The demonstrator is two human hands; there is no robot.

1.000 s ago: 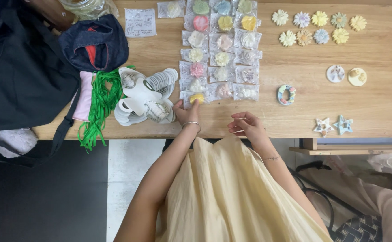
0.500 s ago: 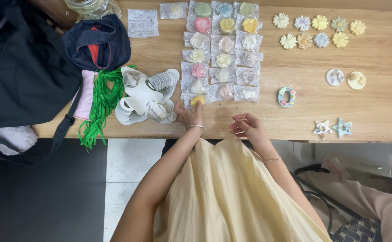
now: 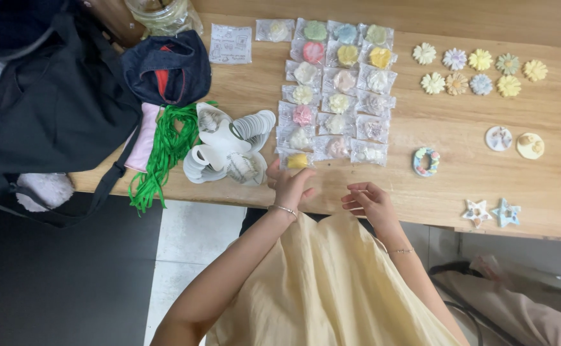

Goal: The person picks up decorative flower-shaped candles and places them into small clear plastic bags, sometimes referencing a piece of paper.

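A wooden desk [image 3: 383, 186] is seen from above, and a yellow piece in a clear packet [image 3: 297, 160] is taken as the landmark; it lies near the desk's front edge, at the bottom left corner of a block of bagged pastel pieces [image 3: 338, 90]. The left hand [image 3: 288, 186] is placed just in front of that packet, fingers spread and reaching to its lower edge; its grip is apart and nothing is clamped, though whether the packet is actually touched cannot be told. A thin bracelet is worn on that wrist. The right hand [image 3: 370, 202] is held to the right of the packet, at the desk's front edge, with the fingers loosely curled; whether anything is pinched in its grip cannot be told. To the left of the packet, a heap of white round tags [image 3: 229, 144] is spread, and further left a bundle of green ribbon [image 3: 162, 150] hangs over the edge beside a black bag [image 3: 49, 102]. To the right of the packet, a pastel ring [image 3: 426, 161] lies alone, with two star pieces [image 3: 490, 211] well beyond it and unwrapped flower pieces [image 3: 479, 70] set in rows at the far right.
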